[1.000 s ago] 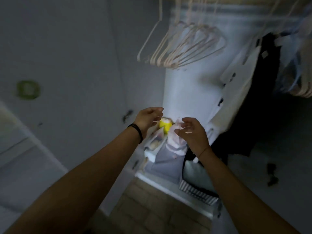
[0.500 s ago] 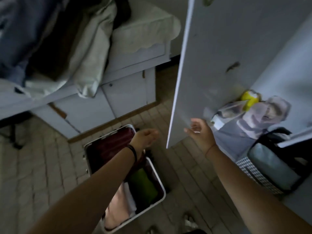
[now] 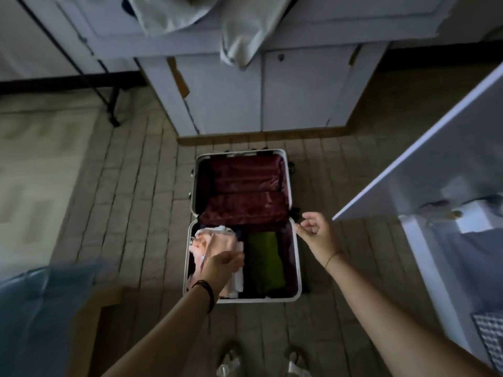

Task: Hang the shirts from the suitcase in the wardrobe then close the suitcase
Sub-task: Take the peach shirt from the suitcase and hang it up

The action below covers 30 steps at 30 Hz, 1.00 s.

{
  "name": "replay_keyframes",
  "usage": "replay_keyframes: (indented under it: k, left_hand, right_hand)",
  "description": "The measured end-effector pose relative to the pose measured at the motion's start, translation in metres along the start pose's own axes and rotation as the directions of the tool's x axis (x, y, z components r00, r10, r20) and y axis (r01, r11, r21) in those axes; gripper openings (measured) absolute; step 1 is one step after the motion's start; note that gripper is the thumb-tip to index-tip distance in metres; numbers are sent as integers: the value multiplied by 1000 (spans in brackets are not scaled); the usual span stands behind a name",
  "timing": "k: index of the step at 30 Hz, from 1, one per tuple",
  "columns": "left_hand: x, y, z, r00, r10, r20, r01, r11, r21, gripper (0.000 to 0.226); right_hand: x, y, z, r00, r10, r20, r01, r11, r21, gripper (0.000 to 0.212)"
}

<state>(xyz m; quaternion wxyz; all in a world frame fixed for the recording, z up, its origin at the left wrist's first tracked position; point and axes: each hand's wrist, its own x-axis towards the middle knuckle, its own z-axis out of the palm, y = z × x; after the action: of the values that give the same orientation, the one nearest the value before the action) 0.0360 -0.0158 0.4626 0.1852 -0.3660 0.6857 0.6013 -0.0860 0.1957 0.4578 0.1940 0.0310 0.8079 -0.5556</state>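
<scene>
The suitcase (image 3: 297,257) lies open on the floor, long axis pointing away from the person, lid farthest. In its near half, pink shirts (image 3: 217,238) lie left and a green garment (image 3: 265,261) right. The left hand (image 3: 221,266) curls over the pink pile, likely to lift one; I cannot tell if it has hold. The right hand (image 3: 317,235) hangs loosely curled and empty at the suitcase's right rim.

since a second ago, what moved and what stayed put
The view swung from the wardrobe down to the open suitcase. The left hand came down over the pink shirts; whether it grips them is unclear. The right hand dropped beside the suitcase rim, empty. The suitcase stayed open, green garment unmoved.
</scene>
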Motion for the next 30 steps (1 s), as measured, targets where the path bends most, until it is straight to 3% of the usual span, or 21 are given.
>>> replay_keyframes:
  k: [8,16,19,24,30]
  left_hand:
    - [105,-136,-38,989,-22,-148,22,1000,4,5]
    - [233,-270,-54,942,-13,-337,-16,996,-85,50]
    - [272,-300,-53,924,12,-383,-59,992,-111,56]
    - [320,-337,-52,891,62,-449,-94,994,-50,73]
    - [311,-324,-50,906,16,-423,-114,972,-206,56]
  right_hand:
    - [48,122,153,985,58,160,-45,996,-80,37]
    - [106,258,292,961,121,249,-103,991,-84,50]
    - [124,296,324,967,122,222,-105,991,-87,55]
    - [133,318,348,989,76,128,-69,996,-55,59]
    - [129,309,359,966,124,225,-154,980,123,55]
